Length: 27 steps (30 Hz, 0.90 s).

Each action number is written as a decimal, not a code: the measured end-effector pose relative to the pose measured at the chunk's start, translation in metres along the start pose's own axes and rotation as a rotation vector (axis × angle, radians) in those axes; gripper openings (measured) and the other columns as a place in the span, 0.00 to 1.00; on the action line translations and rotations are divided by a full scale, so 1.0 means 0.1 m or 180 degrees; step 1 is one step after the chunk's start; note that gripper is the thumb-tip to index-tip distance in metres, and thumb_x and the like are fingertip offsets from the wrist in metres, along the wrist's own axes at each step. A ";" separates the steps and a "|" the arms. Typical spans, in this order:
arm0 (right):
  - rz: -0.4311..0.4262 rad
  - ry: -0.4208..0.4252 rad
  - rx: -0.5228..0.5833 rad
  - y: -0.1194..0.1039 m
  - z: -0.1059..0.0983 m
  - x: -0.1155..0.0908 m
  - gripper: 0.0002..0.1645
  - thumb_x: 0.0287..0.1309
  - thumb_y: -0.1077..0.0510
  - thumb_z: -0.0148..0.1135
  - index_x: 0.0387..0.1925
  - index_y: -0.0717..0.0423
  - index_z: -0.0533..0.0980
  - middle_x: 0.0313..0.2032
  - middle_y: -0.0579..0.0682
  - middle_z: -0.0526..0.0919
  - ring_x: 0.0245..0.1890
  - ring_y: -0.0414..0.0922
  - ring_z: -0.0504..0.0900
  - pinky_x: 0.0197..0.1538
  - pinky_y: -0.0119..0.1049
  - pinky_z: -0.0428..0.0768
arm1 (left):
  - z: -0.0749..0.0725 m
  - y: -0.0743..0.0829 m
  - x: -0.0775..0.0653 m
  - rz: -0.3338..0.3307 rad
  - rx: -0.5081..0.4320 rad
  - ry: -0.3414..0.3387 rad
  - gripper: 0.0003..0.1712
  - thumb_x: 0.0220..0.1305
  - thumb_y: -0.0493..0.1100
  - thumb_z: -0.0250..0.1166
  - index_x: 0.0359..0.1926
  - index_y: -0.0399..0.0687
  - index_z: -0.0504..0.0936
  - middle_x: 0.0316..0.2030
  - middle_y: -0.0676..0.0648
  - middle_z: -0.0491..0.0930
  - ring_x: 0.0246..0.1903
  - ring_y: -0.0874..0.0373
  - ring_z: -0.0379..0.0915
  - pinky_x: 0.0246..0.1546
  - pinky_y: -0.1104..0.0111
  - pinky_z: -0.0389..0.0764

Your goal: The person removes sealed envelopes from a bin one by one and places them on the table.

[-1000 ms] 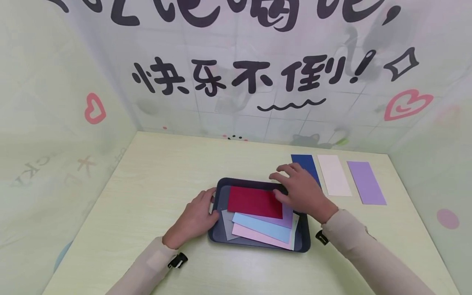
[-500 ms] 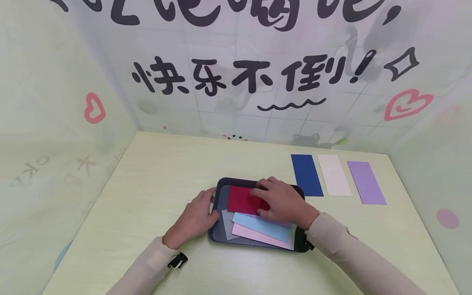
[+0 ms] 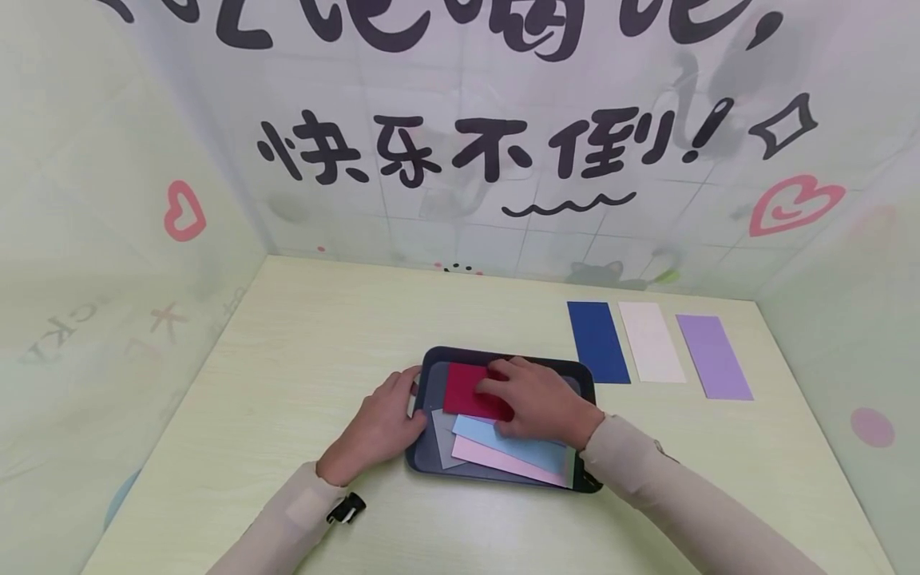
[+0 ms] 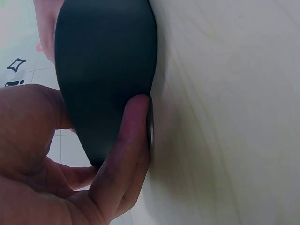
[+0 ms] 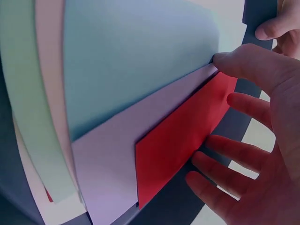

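The left hand [image 3: 381,423] grips the tray [image 3: 460,353] at its left end. The right hand [image 3: 542,403] spreads, thumb and fingers apart, astride the red card [image 3: 463,387], atop paler cards [image 3: 485,434] in the tray. Probably light, slightly bendy and smooth, it should pinch best across its long edges. Beyond, three cards [image 3: 600,343] lie on the worktop [image 3: 309,335].

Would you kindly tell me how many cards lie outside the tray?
3: a blue card by the tray's far right corner, a pale card in the middle, and a purple card farthest right. Any stacked beneath would be hidden.
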State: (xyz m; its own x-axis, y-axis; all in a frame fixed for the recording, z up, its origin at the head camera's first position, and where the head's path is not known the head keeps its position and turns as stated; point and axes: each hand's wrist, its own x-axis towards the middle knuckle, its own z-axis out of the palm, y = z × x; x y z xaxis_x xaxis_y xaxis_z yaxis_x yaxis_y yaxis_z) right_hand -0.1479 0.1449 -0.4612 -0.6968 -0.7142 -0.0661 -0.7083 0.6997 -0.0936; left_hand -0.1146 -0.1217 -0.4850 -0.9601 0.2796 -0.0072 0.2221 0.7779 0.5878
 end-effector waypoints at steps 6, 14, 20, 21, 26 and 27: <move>0.0017 -0.0045 0.0053 -0.01 0.00 0.01 0.43 0.40 0.38 0.76 0.62 0.36 0.75 0.61 0.50 0.71 0.55 0.48 0.71 0.50 0.41 0.77 | 0.00 0.00 0.00 -0.0049 -0.0019 -0.0030 0.36 0.60 0.39 0.64 0.68 0.37 0.65 0.44 0.48 0.73 0.31 0.59 0.69 0.31 0.67 0.73; -0.0004 -0.0049 0.0077 -0.02 0.02 0.02 0.45 0.38 0.38 0.78 0.62 0.36 0.74 0.59 0.49 0.72 0.55 0.46 0.70 0.48 0.39 0.77 | 0.00 0.01 0.00 -0.0101 -0.0035 -0.0057 0.36 0.60 0.40 0.64 0.69 0.37 0.65 0.45 0.47 0.73 0.30 0.59 0.69 0.29 0.68 0.73; -0.0042 -0.0007 0.0084 -0.02 0.02 0.02 0.44 0.38 0.38 0.78 0.62 0.35 0.75 0.57 0.48 0.73 0.53 0.45 0.71 0.48 0.39 0.77 | 0.00 0.00 0.00 0.0020 -0.0015 0.0032 0.35 0.58 0.38 0.63 0.67 0.36 0.66 0.43 0.47 0.74 0.31 0.59 0.69 0.31 0.67 0.73; -0.0039 -0.0012 0.0095 -0.02 0.02 0.02 0.44 0.38 0.38 0.78 0.62 0.35 0.74 0.57 0.47 0.73 0.53 0.45 0.71 0.47 0.39 0.77 | 0.00 0.00 0.00 0.0036 -0.0008 0.0043 0.35 0.58 0.38 0.63 0.67 0.36 0.67 0.43 0.47 0.74 0.31 0.59 0.69 0.31 0.66 0.73; -0.0022 -0.0042 0.0205 -0.03 0.01 0.00 0.44 0.38 0.39 0.78 0.62 0.35 0.74 0.58 0.47 0.72 0.52 0.45 0.72 0.45 0.37 0.78 | 0.00 0.01 0.00 0.0030 -0.0024 0.0031 0.36 0.58 0.38 0.63 0.68 0.37 0.66 0.43 0.48 0.74 0.30 0.59 0.69 0.30 0.67 0.73; -0.0023 -0.0042 0.0225 -0.03 0.01 0.00 0.44 0.39 0.39 0.78 0.62 0.36 0.74 0.58 0.47 0.72 0.52 0.44 0.72 0.45 0.37 0.78 | 0.00 0.01 0.00 0.0024 -0.0027 0.0023 0.36 0.58 0.38 0.63 0.68 0.37 0.66 0.43 0.48 0.73 0.30 0.59 0.69 0.30 0.67 0.73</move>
State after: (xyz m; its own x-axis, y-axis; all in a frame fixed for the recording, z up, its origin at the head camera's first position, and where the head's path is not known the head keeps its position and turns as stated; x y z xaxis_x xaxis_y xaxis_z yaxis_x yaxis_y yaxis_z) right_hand -0.1455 0.1433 -0.4621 -0.6900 -0.7196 -0.0781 -0.7031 0.6919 -0.1640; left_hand -0.1144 -0.1212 -0.4848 -0.9596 0.2814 0.0033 0.2281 0.7710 0.5946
